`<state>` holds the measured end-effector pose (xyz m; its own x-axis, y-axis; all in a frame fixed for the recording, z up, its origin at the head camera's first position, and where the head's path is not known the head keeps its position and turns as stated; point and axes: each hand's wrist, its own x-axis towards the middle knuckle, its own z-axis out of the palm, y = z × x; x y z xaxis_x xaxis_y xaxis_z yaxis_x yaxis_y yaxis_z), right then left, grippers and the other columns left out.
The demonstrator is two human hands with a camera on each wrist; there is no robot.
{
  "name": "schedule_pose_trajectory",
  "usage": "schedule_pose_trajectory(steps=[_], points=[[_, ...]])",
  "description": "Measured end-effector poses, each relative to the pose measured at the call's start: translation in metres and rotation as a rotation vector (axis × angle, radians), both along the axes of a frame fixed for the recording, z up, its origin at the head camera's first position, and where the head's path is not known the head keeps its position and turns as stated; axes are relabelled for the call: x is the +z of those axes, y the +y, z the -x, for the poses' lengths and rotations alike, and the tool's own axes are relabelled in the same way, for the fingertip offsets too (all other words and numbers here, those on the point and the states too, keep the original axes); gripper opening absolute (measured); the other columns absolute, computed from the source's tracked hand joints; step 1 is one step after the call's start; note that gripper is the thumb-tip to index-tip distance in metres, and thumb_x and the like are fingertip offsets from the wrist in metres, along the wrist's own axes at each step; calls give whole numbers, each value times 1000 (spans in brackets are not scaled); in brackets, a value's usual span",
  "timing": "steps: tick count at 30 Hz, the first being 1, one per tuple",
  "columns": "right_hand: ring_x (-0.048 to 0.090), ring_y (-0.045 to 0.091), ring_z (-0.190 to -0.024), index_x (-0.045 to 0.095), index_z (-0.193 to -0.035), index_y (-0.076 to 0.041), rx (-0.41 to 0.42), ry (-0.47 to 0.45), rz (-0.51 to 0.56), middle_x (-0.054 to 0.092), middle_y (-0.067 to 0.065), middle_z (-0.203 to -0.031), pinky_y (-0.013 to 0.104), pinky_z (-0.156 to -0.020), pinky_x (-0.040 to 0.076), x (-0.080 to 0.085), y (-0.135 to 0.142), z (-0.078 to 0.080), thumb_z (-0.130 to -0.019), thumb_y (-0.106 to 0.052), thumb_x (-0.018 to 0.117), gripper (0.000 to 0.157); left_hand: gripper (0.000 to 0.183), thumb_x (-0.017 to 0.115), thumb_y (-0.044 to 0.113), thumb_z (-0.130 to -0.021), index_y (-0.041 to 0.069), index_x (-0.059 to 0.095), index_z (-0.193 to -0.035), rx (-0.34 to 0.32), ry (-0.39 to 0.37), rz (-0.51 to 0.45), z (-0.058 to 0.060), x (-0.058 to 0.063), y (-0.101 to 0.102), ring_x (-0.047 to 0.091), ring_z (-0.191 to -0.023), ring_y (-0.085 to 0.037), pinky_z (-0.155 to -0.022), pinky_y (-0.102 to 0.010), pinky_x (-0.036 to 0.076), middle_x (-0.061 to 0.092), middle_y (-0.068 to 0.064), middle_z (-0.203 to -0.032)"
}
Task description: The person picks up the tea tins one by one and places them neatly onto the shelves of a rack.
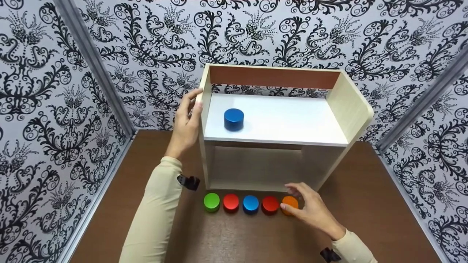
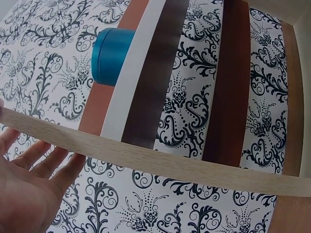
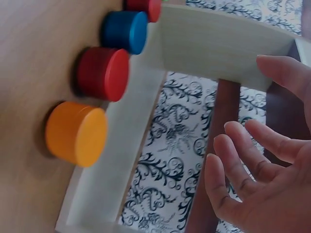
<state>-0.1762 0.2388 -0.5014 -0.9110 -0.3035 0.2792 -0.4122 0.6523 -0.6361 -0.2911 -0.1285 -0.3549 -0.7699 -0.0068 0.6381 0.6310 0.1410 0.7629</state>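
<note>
My left hand (image 1: 186,126) grips the left side panel of a small wooden shelf unit (image 1: 350,104); the left wrist view shows its fingers on one side of the panel edge (image 2: 160,162) and a bit of thumb on the other. My right hand (image 1: 312,210) hovers over the orange round container (image 1: 289,201) at the right end of a row. In the right wrist view its fingers (image 3: 233,160) are spread, apart from the orange container, and hold nothing. A blue round container (image 1: 234,119) stands on the white upper board (image 1: 289,117), towards the left.
Left of the orange container, in a line before the unit, stand a red (image 1: 270,204), a blue (image 1: 251,204), another red (image 1: 231,202) and a green container (image 1: 211,202). They rest on the brown table (image 1: 219,241). Patterned walls (image 1: 146,36) enclose the back and sides.
</note>
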Motion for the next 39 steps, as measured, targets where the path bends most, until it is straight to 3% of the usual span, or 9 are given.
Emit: schedule_pose_trajectory(steps=[6,11,16,23,28,36,39], points=[[57,10,-86,69,-116,-14,-19,71,-115,59,-13,-97,33,-76,54,-19,8,0,-85,-32,84,39,37,45,11,-106,-1,50,-142,3,5,-10,0,1,1,53,-123,-42,-102,-43,46,50,-24,-142],[61,19,-83,70,-110,-10,-36,109,-148,62,-6,-95,37,-73,55,-32,15,2,-83,-23,86,34,38,45,10,-106,-2,49,-142,1,4,-9,1,1,1,53,-122,-43,-101,-44,47,49,-24,-143],[65,24,-87,71,-109,-8,-73,63,-156,65,3,-96,41,-76,56,-43,22,4,-81,-20,87,35,38,45,10,-106,-1,49,-142,-1,5,-9,0,1,1,54,-120,-43,-99,-47,48,49,-26,-141],[66,26,-87,69,-111,-7,-93,22,-150,66,5,-98,43,-76,57,-53,28,8,-81,-19,87,37,38,44,10,-106,-1,49,-142,2,2,-9,0,2,1,54,-118,-43,-97,-44,48,50,-26,-139],[65,28,-95,68,-117,-5,-121,-17,-134,66,7,-105,46,-84,55,-59,31,8,-79,-16,88,44,38,45,10,-106,-1,48,-142,-4,5,-12,0,1,1,54,-115,-45,-95,-47,49,52,-28,-136],[62,27,-102,64,-125,-6,-158,-52,-134,62,6,-110,52,-88,52,-70,34,9,-80,-25,88,54,39,45,13,-107,0,49,-143,7,10,-16,0,-1,1,55,-118,-44,-98,-48,48,55,-19,-134],[62,30,-104,63,-126,-5,-158,-67,-125,62,7,-113,54,-90,52,-74,35,10,-80,-27,89,57,38,45,13,-107,0,49,-143,6,11,-14,0,0,1,55,-118,-44,-99,-50,48,54,-23,-136]])
